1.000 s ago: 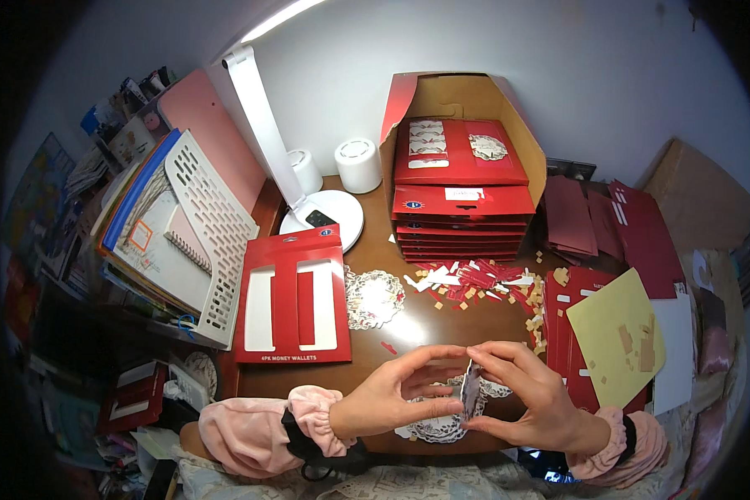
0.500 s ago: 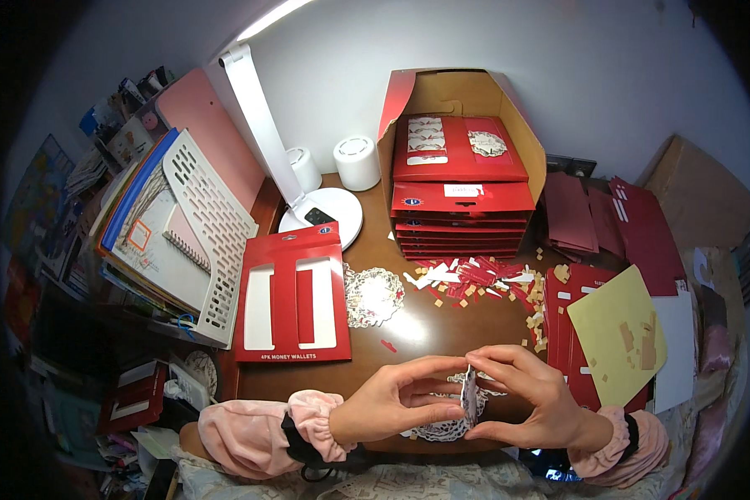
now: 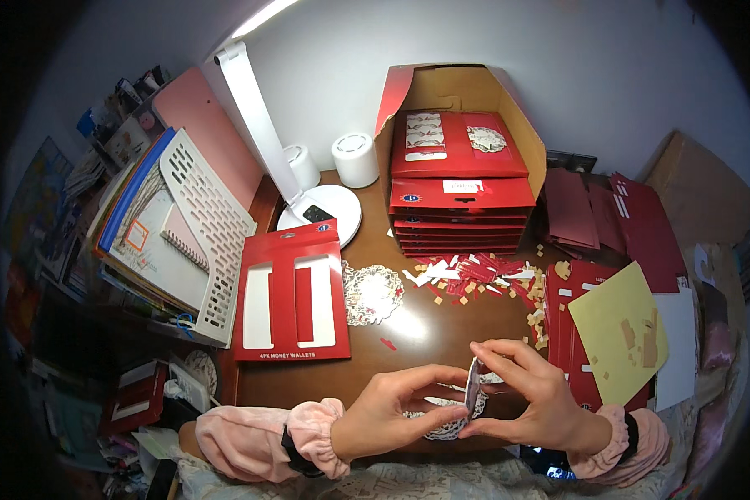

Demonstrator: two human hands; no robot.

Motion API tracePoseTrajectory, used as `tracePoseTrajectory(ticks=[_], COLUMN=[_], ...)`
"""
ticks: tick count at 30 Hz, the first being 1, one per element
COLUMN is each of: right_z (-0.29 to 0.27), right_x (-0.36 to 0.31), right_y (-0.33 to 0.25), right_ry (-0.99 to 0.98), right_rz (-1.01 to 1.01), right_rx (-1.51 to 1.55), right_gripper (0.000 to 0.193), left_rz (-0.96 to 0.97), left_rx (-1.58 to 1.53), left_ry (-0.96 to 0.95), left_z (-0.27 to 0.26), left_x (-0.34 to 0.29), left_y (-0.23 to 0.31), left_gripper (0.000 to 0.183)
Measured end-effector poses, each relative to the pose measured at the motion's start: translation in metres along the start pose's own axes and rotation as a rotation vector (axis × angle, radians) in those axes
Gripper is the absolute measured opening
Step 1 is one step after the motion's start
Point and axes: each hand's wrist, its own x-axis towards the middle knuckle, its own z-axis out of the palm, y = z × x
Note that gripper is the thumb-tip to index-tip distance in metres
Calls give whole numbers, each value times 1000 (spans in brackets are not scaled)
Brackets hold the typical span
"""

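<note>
Both of my hands meet above the near edge of the desk around a thin stack or piece of lacy paper cut-out (image 3: pixel 474 388), held upright and seen nearly edge-on. My left hand (image 3: pixel 398 412) presses its thumb and fingers against the cut-out's left side. Thumb and fingertips of my right hand (image 3: pixel 537 402) close on its lower and upper edges. Beneath them lie more white lacy cut-outs (image 3: pixel 447 430), partly hidden by the hands. Farther off, another lacy white cut-out (image 3: pixel 372 294) lies flat beside a red card folder with two windows (image 3: pixel 285 287).
A red open box (image 3: pixel 531 158) holds a stack of red packs at the back. Red and white scraps (image 3: pixel 475 271) and small tan squares (image 3: pixel 540 321) are scattered before it. A desk lamp (image 3: pixel 342 212) stands left; a yellow sheet (image 3: pixel 612 321) lies right.
The held cut-out has tilted slightly, its top leaning right. My right fingertips have risen a little at its upper edge, and the left fingers have spread slightly.
</note>
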Motion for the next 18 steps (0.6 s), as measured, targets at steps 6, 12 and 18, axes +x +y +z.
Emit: tracePoseTrajectory(ticks=[6, 12, 18], right_z=[0, 2, 6], right_x=[1, 0, -2], right_y=[-8, -8, -5], right_ry=[-17, -14, 8], right_rz=[57, 62, 62], right_rx=[-40, -15, 47], right_gripper=[84, 86, 87], left_rz=[63, 112, 131], left_rx=[24, 144, 184], left_ry=[68, 101, 97], left_z=[8, 6, 0], left_x=[-3, -4, -5], left_y=[3, 3, 0], left_gripper=[41, 41, 37])
